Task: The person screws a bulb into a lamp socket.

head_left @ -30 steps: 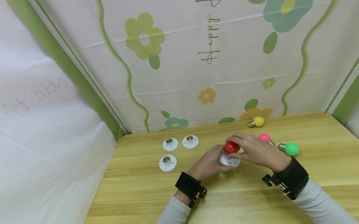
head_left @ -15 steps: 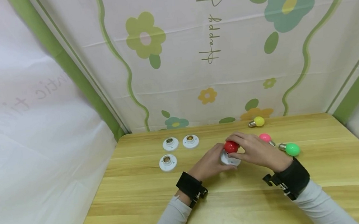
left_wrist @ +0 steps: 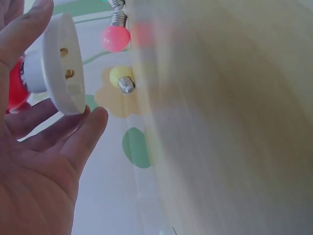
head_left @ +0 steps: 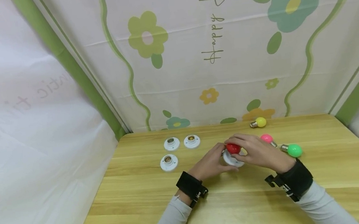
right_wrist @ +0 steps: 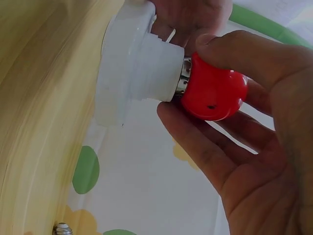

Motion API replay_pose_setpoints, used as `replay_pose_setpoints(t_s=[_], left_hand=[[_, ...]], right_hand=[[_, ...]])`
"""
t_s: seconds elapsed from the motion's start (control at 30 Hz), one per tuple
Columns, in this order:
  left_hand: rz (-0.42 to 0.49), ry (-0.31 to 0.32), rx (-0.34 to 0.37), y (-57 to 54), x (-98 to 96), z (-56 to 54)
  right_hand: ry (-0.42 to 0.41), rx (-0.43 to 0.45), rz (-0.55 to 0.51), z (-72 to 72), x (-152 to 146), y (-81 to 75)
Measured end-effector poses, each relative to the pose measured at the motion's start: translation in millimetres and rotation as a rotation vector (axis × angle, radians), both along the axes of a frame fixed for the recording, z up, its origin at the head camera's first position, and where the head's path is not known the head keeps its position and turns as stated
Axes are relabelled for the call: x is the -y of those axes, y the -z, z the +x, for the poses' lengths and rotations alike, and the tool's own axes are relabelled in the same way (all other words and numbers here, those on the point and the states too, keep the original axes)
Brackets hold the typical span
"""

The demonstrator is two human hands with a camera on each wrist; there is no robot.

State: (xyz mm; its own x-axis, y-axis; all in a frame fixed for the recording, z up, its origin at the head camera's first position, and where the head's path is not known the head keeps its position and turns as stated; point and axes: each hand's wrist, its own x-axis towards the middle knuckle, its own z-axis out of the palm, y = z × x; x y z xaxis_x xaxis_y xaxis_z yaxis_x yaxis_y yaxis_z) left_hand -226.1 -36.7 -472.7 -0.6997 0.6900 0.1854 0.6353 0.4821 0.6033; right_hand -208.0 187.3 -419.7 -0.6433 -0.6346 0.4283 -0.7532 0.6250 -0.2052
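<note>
Between thumb and fingers, my right hand [head_left: 257, 151] grips a red light bulb [right_wrist: 215, 90]. Its metal base enters the neck of a white round lamp holder [right_wrist: 151, 68], with a strip of metal showing at the rim. My left hand [head_left: 208, 164] holds that lamp holder by the edge of its disc, thumb on one side and fingers on the other. In the left wrist view the underside of the lamp holder [left_wrist: 66, 63] faces the camera, lifted off the table, with two brass-coloured contacts showing. The red bulb points up toward the head camera.
Several other white lamp holders [head_left: 169, 162] stand at the left of the wooden table [head_left: 136, 202]. A yellow bulb [head_left: 260, 122], a pink bulb [head_left: 266, 138] and a green bulb [head_left: 295, 150] lie at the right. A flower-print curtain [head_left: 175, 72] hangs behind the table.
Both hands stay around the red bulb and lamp holder. The bulb has tilted slightly, and the right hand's fingers have shifted a little around it. The head view has moved slightly.
</note>
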Motion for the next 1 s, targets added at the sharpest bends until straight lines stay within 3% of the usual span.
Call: replay_pose_setpoints(t_s=[0.3,0.6,1.0], left_hand=[[0.003,-0.029,0.050,0.2,1.1,-0.9],[-0.079,-0.097,0.055,-3.0,7.9,-0.3],[-0.103,-0.107,0.083,-1.0,16.8,-2.8]], right_hand=[[0.017,0.028,0.013,1.6,-8.9,1.6],[0.066,0.072,0.018,3.1,-24.6,9.3],[0.107,0.092,0.046,4.2,-49.6,17.7]])
